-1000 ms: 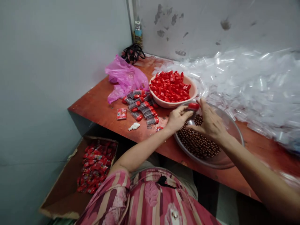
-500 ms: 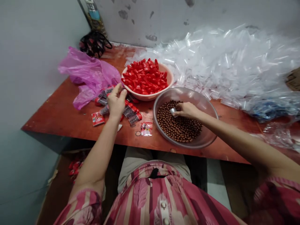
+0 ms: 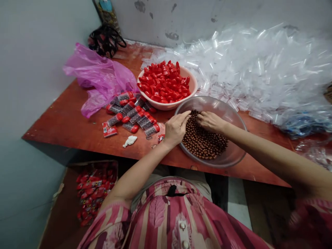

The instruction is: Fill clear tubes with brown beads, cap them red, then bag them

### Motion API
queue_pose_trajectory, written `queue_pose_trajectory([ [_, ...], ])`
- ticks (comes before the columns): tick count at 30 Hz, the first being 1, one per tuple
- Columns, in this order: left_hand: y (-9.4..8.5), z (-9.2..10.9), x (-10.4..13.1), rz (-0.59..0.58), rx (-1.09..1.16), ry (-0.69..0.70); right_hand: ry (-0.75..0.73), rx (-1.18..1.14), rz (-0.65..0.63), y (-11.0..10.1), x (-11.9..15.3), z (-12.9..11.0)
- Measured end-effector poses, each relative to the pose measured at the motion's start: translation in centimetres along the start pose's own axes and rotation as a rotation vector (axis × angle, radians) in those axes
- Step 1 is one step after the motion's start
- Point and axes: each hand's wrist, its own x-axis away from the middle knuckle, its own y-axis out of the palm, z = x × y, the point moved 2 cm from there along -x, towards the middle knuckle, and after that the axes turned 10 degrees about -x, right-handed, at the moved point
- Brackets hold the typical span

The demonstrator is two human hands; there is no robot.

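My right hand (image 3: 210,121) is down in the grey plastic bowl (image 3: 236,152), its curled fingers sunk among small brown balls (image 3: 204,143). The small clear plastic container it held a moment ago is hidden by the hand and balls. Over the bowl's left rim is my left hand (image 3: 176,128), its fingers pressed together close to the right hand. Whether it pinches anything does not show. Beneath the left wrist a printed red card (image 3: 160,138) peeks out on the table.
Filled clear tubes with red caps (image 3: 135,114) lie left, beside a pink bag (image 3: 103,76) and red cards (image 3: 109,130). Red caps fill a pink bowl (image 3: 193,88). Clear empty containers (image 3: 249,69) are heaped at right. A box of red packs (image 3: 95,190) stands below.
My left hand has moved right, from the capped tubes to the grey bowl. My right hand has sunk deeper into the balls, and the clear container has gone out of sight.
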Motion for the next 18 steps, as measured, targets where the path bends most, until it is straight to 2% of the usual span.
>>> queue_pose_trajectory([
  [3,0.1,-0.2,0.1,0.0,-0.035,0.027,-0.094,-0.281,0.062,0.8,-1.6,-1.4],
  [7,0.0,-0.5,0.3,0.036,-0.046,0.082,-0.071,-0.511,0.118,0.7,-2.4,-2.6],
  [9,0.0,-0.6,0.4,0.055,-0.047,0.089,-0.023,-0.64,0.154,0.2,-1.9,-2.3],
  [14,0.0,-0.6,0.2,0.055,-0.07,0.051,0.137,-1.302,0.242,-0.9,0.6,-1.4],
  [18,-0.4,0.1,-0.3,-0.048,-0.047,0.011,0.191,-1.595,0.313,-2.0,2.2,-2.0],
])
